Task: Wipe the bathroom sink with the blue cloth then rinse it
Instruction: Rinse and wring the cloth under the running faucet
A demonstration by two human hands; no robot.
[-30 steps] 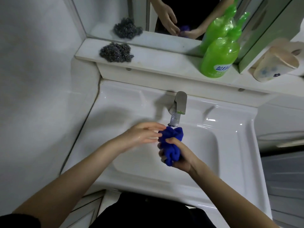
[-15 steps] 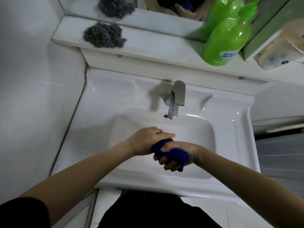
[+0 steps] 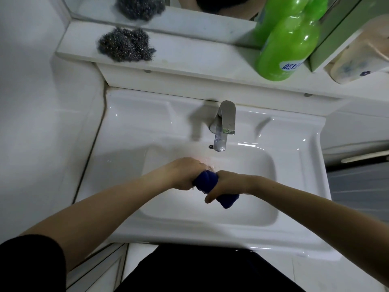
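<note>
Over the white sink, left of the faucet and nearer the person, the left hand is clenched on one end of the blue cloth. Below the spout the bunched cloth bridges both fists above the basin. Just right, the right hand is clamped tight around the other end.

- a second ago the blue cloth sat right under the faucet spout; now it is lower, over the middle of the sink basin, apart from the spout
- the left hand, then only touching the cloth with its fingertips, now grips one end
- the right hand closes over the other end, cloth bunched into a roll between both hands
</note>
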